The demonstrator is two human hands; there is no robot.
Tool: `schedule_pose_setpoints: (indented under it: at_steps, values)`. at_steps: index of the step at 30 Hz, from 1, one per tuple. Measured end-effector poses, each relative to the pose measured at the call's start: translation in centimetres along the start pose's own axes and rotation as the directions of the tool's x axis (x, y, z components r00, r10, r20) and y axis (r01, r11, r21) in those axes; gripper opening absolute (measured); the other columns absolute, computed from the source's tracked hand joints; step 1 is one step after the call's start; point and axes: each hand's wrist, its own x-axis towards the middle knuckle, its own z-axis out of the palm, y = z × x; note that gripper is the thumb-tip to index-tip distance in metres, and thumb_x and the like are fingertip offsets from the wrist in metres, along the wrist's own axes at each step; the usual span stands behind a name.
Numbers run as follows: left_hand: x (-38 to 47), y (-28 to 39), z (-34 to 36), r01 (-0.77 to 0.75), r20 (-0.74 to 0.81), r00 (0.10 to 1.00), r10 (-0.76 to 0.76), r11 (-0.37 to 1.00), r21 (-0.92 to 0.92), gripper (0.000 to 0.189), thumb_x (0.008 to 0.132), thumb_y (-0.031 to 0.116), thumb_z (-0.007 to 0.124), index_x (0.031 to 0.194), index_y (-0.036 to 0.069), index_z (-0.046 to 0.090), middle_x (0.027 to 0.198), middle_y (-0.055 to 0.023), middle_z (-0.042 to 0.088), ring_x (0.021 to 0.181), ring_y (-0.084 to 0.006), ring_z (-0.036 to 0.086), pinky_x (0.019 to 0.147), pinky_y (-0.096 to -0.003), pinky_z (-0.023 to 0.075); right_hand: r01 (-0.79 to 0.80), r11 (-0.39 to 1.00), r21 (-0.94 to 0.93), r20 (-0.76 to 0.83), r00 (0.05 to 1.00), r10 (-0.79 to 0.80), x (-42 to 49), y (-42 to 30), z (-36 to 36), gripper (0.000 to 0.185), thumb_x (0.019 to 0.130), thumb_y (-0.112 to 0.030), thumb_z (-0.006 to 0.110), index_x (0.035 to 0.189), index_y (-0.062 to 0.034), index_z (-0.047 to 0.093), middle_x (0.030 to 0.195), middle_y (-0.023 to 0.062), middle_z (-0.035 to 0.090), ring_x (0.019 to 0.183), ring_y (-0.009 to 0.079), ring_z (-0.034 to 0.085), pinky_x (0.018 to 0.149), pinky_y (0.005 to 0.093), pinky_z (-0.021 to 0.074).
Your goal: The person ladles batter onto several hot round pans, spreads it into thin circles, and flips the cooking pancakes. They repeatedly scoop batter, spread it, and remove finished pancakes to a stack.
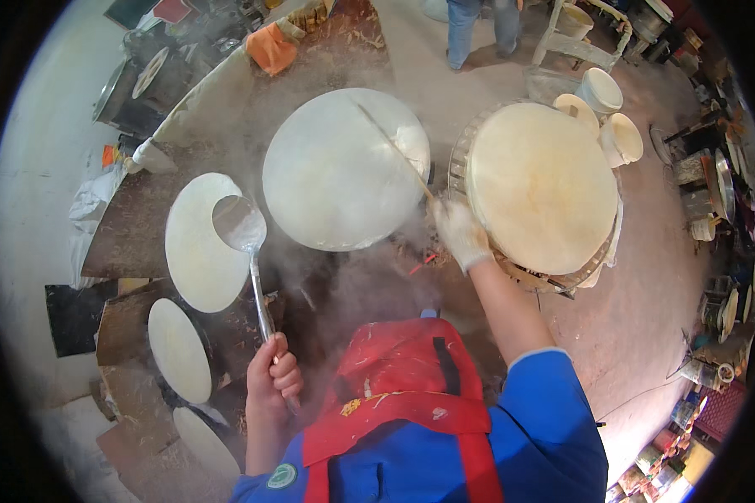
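Observation:
My left hand (273, 377) is closed on the handle of a metal ladle (239, 226), whose bowl has white residue and hangs over the edge of a round pale sheet (198, 245). My right hand (459, 232), in a whitish glove, grips a thin stick (393, 144) that lies across a large round griddle covered by a pale batter layer (340, 182). Right of the glove, a stack of round flatbreads (541, 188) rests on a round slatted rack (458, 166). Two more round pale surfaces, one at the left (180, 351) and one lower down (206, 443), are partly hidden. Steam blurs the middle.
Pale buckets (621, 139) and a worn chair (572, 47) stand beyond the stack. A person in jeans (462, 31) stands at the top. An orange cloth (271, 48) lies on the counter's far edge. Pots and containers line the right wall.

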Motion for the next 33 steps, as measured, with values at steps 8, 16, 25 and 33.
schedule_pose_setpoints:
  at_steps: [8,16,25,33]
  values:
    - [5.0,3.5,-0.2,0.155,-0.002,0.988,-0.157,0.97,0.186,0.029,0.096,0.031,0.038,0.072,0.014,0.035,0.047,0.0058,0.022,0.035,-0.0055,0.018,0.032,-0.0222,0.0178,-0.251,0.96,0.128,-0.037,0.966,0.258,-6.9,0.1,4.0,0.046,0.09,-0.042,0.038,0.097,-0.003,0.062,0.094,0.0253,0.06,0.094,0.0416,0.055,0.082,0.0452,0.0439]
    - [13.0,5.4,4.7,0.291,-0.183,0.954,-0.236,0.873,0.392,0.026,0.093,0.026,0.045,0.071,0.012,0.039,0.052,0.0059,0.025,0.041,-0.0059,0.024,0.037,-0.0222,0.024,-0.203,0.979,0.027,-0.19,0.96,0.205,-3.7,-0.8,2.6,0.045,0.09,-0.041,0.039,0.096,-0.0018,0.061,0.095,0.026,0.059,0.094,0.0423,0.055,0.082,0.0466,0.0432]
    - [16.3,7.3,4.8,0.157,-0.214,0.976,-0.043,0.818,0.553,0.021,0.091,0.017,0.045,0.072,0.011,0.038,0.057,0.0016,0.034,0.046,-0.0111,0.036,0.042,-0.0308,0.0375,-0.294,0.95,0.101,0.01,0.956,0.294,-7.8,-7.7,3.8,0.044,0.089,-0.042,0.04,0.099,-0.0053,0.062,0.091,0.0233,0.061,0.095,0.0396,0.056,0.08,0.0453,0.0439]
    - [18.8,6.0,2.6,0.173,-0.193,0.979,-0.059,0.735,0.655,0.01,0.089,0.017,0.048,0.083,0.01,0.045,0.064,-0.0007,0.042,0.049,-0.0127,0.042,0.045,-0.0282,0.0419,-0.362,0.898,0.25,-0.006,0.927,0.375,-8.1,-3.5,12.3,0.046,0.088,-0.044,0.042,0.098,-0.0045,0.063,0.096,0.0243,0.061,0.095,0.0392,0.057,0.079,0.0443,0.0447]
